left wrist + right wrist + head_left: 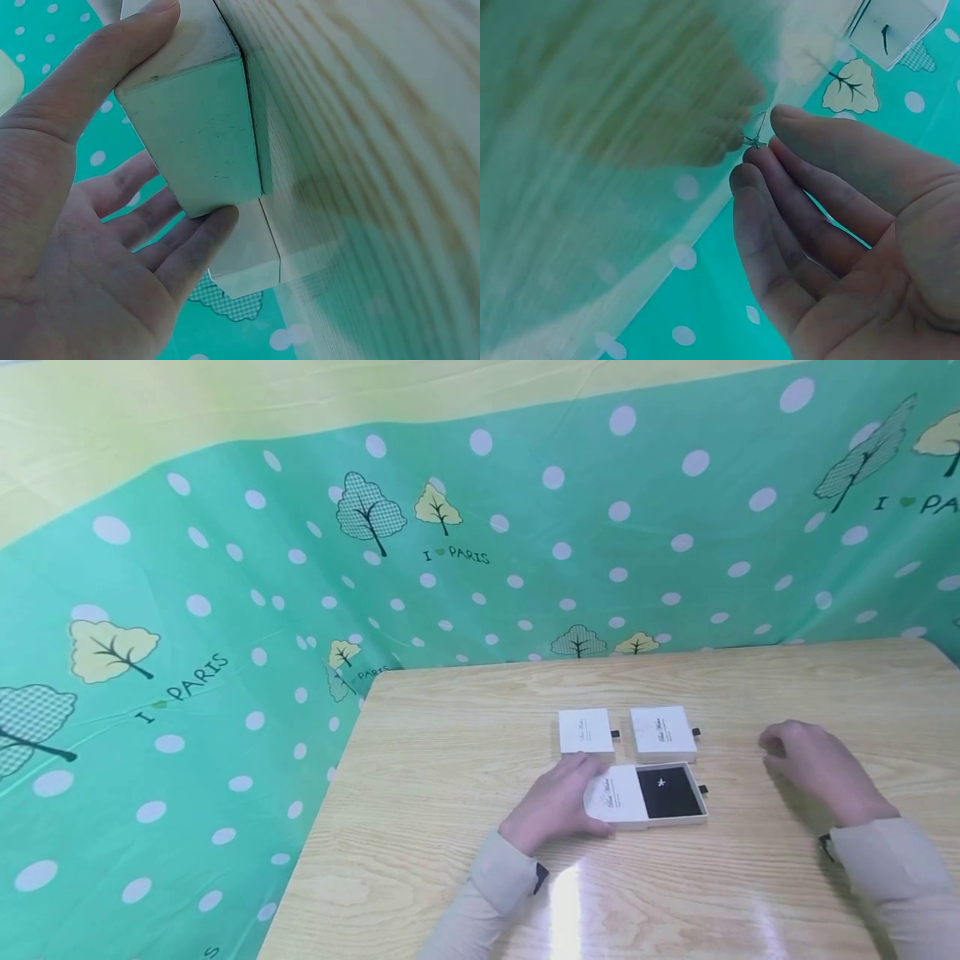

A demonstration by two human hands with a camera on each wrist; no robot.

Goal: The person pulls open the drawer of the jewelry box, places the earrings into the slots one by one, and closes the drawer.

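Observation:
A white drawer-style jewelry box (619, 795) lies on the table with its tray pulled out to the right. A small silver star (662, 782) sits on the tray's black insert (678, 802). My left hand (551, 797) grips the box's left end, thumb on the near side and fingers on the far side; in the left wrist view the box's end face (187, 142) shows between them. Off to the right, my right hand (817, 768) pinches a tiny star earring (756, 141) with a thin wire at its fingertips, low over the table.
Two closed white boxes, one on the left (585, 729) and one on the right (663, 732), stand just behind the opened box, each with a black pull tab. The wooden table (442, 735) meets a green dotted curtain (465, 602) at its back and left.

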